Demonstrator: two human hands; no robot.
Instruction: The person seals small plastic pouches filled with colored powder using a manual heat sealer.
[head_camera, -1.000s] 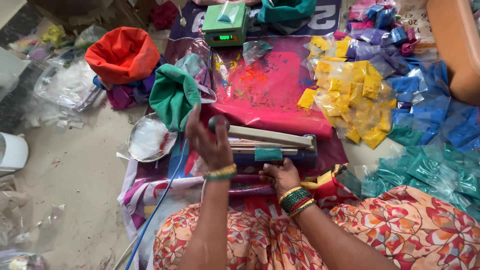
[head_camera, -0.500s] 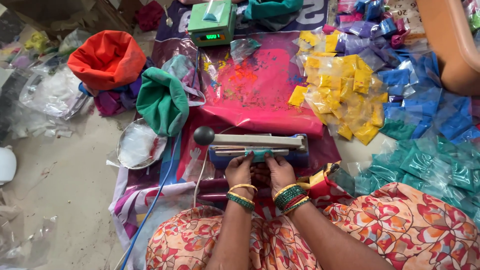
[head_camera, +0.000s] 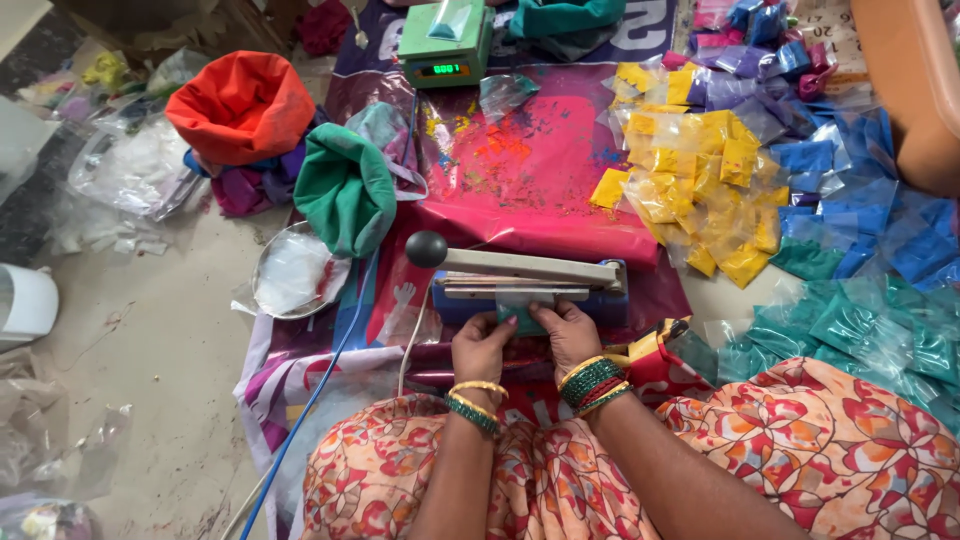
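Hands: both sit at the near edge of the blue heat sealer (head_camera: 530, 290). left hand (head_camera: 482, 347) and right hand (head_camera: 568, 335) each pinch one small teal packet (head_camera: 522, 318) from its own side, fingertips curled in, thumbs hidden underneath.
Packet spot: tucked into the front of the sealer, right under the raised arm, between the two hands.
Sealer arm: lifted, angled up to the left, black knob (head_camera: 426, 249) at the high end, so there's a gap above the sealing bar.
Edges: sealer sits on a pink sheet (head_camera: 545, 175); its near edge is just in front of the knees in floral cloth (head_camera: 800, 450).
Open room: bare floor (head_camera: 150, 330) off to the left past the steel bowl (head_camera: 290, 272). Right side is crowded, yellow packets (head_camera: 700, 180) then blue packets (head_camera: 860, 190) and teal packets (head_camera: 850, 320) right up close.
Further back: green cloth bag (head_camera: 345, 185), orange cloth bag (head_camera: 240, 105), green scale (head_camera: 445, 45) at the far edge of the sheet.
Blue cord (head_camera: 320, 380): runs down the left side toward the lap.
Versus half a second ago: pretty much the same pose, hands already on the packet. A second ago the left hand was up by the knob instead.
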